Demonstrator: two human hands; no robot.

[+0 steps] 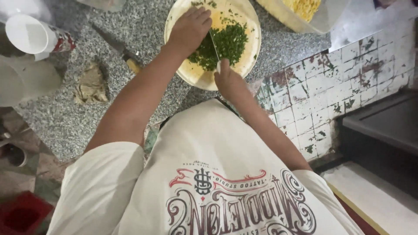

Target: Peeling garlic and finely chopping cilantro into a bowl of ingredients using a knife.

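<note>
Gripping knife (214,45), right hand (227,80); left hand (190,28) steadies herbs (228,43).

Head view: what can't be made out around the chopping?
- Knife handle: hidden inside the right hand.
- Left hand fingertips: pressed into the herbs, partly hidden.
- Board far rim: cut off by the top edge.
- Tub: cut off at the top.

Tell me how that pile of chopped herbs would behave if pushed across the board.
The chopped herbs are fine loose bits, so they would likely scatter rather than slide together. They look moist and may cling to the knife. The round board has no raised rim, so bits could spill off.
</note>
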